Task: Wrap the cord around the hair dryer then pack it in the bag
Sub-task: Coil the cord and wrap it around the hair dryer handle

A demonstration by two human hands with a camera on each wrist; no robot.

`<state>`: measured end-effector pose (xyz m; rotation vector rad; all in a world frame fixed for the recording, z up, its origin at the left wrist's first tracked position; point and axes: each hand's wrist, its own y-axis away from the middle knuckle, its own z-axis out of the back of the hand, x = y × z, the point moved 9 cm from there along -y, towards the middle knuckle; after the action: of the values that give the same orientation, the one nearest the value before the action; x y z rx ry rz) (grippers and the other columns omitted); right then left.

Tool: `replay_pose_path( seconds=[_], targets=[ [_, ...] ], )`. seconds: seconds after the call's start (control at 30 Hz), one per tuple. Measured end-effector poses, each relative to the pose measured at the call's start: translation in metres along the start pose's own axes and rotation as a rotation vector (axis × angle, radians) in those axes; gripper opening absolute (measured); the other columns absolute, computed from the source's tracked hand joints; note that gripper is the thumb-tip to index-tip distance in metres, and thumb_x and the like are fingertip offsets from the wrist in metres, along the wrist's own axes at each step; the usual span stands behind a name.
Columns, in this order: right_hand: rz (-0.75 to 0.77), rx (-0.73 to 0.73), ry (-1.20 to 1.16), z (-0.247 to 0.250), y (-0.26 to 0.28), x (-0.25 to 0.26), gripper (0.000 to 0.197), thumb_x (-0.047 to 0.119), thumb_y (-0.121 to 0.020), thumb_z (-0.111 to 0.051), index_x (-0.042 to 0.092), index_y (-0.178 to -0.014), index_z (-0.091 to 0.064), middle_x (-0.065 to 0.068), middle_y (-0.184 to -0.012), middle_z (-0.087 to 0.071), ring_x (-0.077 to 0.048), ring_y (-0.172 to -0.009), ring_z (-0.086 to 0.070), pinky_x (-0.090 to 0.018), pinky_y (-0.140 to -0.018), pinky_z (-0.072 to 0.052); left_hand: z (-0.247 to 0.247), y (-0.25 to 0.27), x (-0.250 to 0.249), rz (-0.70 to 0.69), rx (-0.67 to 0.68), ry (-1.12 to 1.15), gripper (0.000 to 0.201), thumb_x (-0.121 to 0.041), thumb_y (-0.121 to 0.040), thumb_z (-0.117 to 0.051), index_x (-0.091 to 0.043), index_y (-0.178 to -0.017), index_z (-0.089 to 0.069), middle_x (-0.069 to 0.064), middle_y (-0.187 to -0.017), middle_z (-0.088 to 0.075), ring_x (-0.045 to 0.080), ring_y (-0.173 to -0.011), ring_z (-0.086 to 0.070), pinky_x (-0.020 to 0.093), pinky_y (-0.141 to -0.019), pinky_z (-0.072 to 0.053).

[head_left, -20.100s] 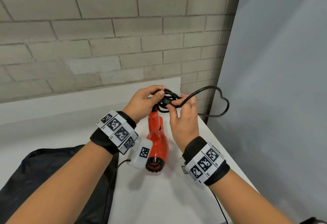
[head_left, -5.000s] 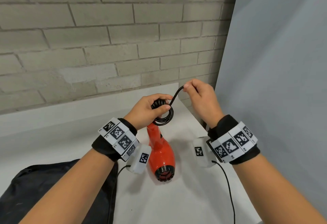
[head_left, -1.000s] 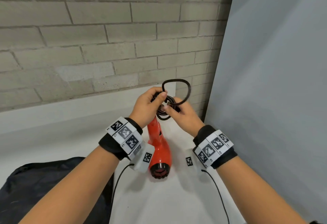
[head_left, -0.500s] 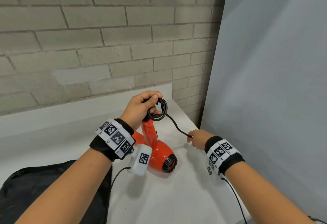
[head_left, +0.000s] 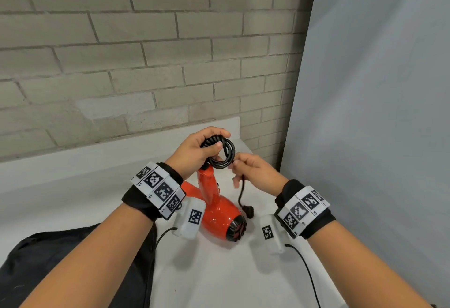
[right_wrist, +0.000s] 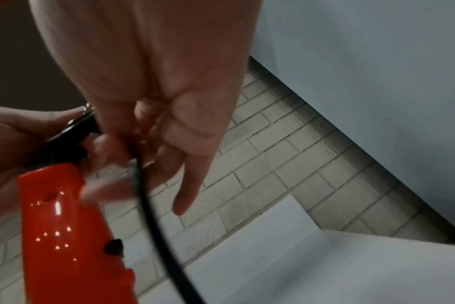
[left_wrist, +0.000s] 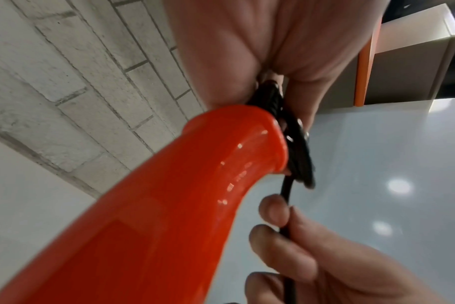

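Bench (head_left: 219, 271): white, and it carried everything. Its far edge met the brick wall at 12 o'clock; its right edge ran close beside a grey panel at 3 o'clock, so your right arm had little room on that side.
Bag (head_left: 73, 259): black, slumped at 8 o'clock, partly under your left forearm and just beside the dryer. I judged it lay close so the pack would be a short move. I could not tell whether its mouth was open.
Hair dryer (head_left: 219, 212): orange, barrel resting on the bench at centre with the nozzle toward 5 o'clock and the handle standing up toward 12. That probably kept the handle end free for the cord.
Left hand (head_left: 194, 154): your grip was clenched around the top of the handle and the gathered loops, thumb over them, likely to stop them springing loose.
Right hand (head_left: 255, 173): at 1 o'clock of the dryer, touching the loops. You pinched the loose tail just below them; the other fingers were blurred.
Cord (head_left: 225, 154): black, coiled in a small ring at the handle end, not around the body.
Plug (head_left: 248, 210): hung on the short tail, just beside the barrel at 3 o'clock, so wrapping looked nearly done.
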<state>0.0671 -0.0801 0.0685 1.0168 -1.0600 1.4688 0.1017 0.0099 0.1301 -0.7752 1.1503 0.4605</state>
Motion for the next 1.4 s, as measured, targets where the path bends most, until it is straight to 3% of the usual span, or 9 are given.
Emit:
replay_pose_path(
  seconds=[0.17,0.27,0.43,0.63,0.83,1.0,1.13,1.27,1.4],
  targets=[
    [0.015,-0.394,0.372,0.040,0.006,0.027,0.024,0.013,-0.095,-0.043,0.009,-0.084,-0.064,0.007,-0.055,-0.039,-0.003,-0.044,-0.041,-0.012,-0.048,-0.032,-0.004,0.001,-0.002,-0.035,-0.068,-0.034,0.017,-0.007,-0.087,-0.053,-0.019,-0.075,-0.057,-0.012,-0.067,-0.056,-0.001,-0.056,-0.050,0.013,-0.056,-0.047],
    [0.082,-0.490,0.539,0.047,0.016,0.053,0.023,0.017,-0.095,-0.044,0.009,-0.090,-0.065,0.014,-0.056,-0.042,-0.001,-0.048,-0.038,-0.014,-0.048,-0.028,-0.001,-0.001,-0.001,-0.032,-0.105,-0.093,0.011,-0.010,-0.088,-0.053,-0.018,-0.082,-0.057,-0.014,-0.064,-0.055,-0.002,-0.050,-0.048,0.012,-0.053,-0.045],
    [0.127,-0.558,0.739,0.052,0.025,0.082,0.024,0.018,-0.094,-0.043,0.012,-0.092,-0.067,0.009,-0.066,-0.050,-0.013,-0.062,-0.044,-0.024,-0.061,-0.034,-0.005,-0.002,-0.002,-0.019,0.012,-0.283,0.022,-0.015,-0.087,-0.056,-0.026,-0.105,-0.059,-0.006,-0.096,-0.063,-0.004,-0.084,-0.058,0.009,-0.082,-0.043],
    [0.223,-0.538,0.847,0.046,0.030,0.101,0.025,0.019,-0.094,-0.043,0.011,-0.097,-0.067,-0.003,-0.095,-0.068,-0.009,-0.076,-0.048,-0.022,-0.062,-0.033,-0.015,-0.002,-0.007,-0.009,0.104,-0.378,0.025,-0.012,-0.085,-0.059,-0.019,-0.109,-0.061,-0.005,-0.099,-0.063,-0.016,-0.081,-0.056,-0.001,-0.080,-0.037],
    [0.259,-0.513,0.963,0.042,0.037,0.104,0.024,0.023,-0.095,-0.043,0.014,-0.099,-0.065,0.000,-0.098,-0.067,-0.018,-0.091,-0.058,-0.029,-0.070,-0.042,-0.025,0.001,-0.008,0.023,0.200,-0.407,0.022,-0.016,-0.085,-0.059,-0.028,-0.104,-0.062,-0.010,-0.099,-0.065,-0.010,-0.086,-0.057,0.005,-0.086,-0.039],
    [0.316,-0.419,0.847,0.042,0.038,0.101,0.021,0.022,-0.094,-0.046,0.012,-0.099,-0.064,0.004,-0.085,-0.063,-0.013,-0.079,-0.055,-0.024,-0.069,-0.041,-0.014,-0.001,-0.004,0.028,0.047,-0.453,0.012,-0.017,-0.085,-0.059,-0.025,-0.094,-0.064,0.003,-0.090,-0.066,0.010,-0.080,-0.058,0.013,-0.078,-0.041],
    [0.103,-0.319,0.561,0.059,0.033,0.045,0.010,0.017,-0.094,-0.045,0.019,-0.089,-0.053,0.009,-0.061,-0.045,-0.009,-0.054,-0.042,-0.021,-0.053,-0.039,0.007,-0.003,0.003,0.075,-0.142,-0.410,0.007,-0.016,-0.085,-0.059,-0.020,-0.091,-0.063,0.000,-0.091,-0.062,0.010,-0.080,-0.056,0.007,-0.071,-0.040],
    [-0.166,-0.213,0.556,0.058,0.035,-0.030,0.016,0.004,-0.091,-0.045,0.014,-0.081,-0.053,-0.003,-0.079,-0.053,-0.021,-0.066,-0.054,-0.033,-0.066,-0.048,0.020,-0.002,0.005,0.081,-0.272,-0.370,0.013,-0.016,-0.087,-0.056,-0.012,-0.097,-0.063,-0.008,-0.080,-0.057,0.001,-0.072,-0.051,0.007,-0.067,-0.039],
    [-0.256,-0.161,0.500,0.052,0.043,-0.056,0.010,0.002,-0.088,-0.051,0.009,-0.082,-0.055,-0.004,-0.085,-0.055,-0.019,-0.072,-0.062,-0.020,-0.064,-0.047,0.022,0.000,0.003,0.033,-0.326,-0.376,0.007,-0.017,-0.088,-0.053,-0.020,-0.092,-0.058,-0.011,-0.072,-0.053,0.003,-0.066,-0.047,0.009,-0.062,-0.037]
  ],
)
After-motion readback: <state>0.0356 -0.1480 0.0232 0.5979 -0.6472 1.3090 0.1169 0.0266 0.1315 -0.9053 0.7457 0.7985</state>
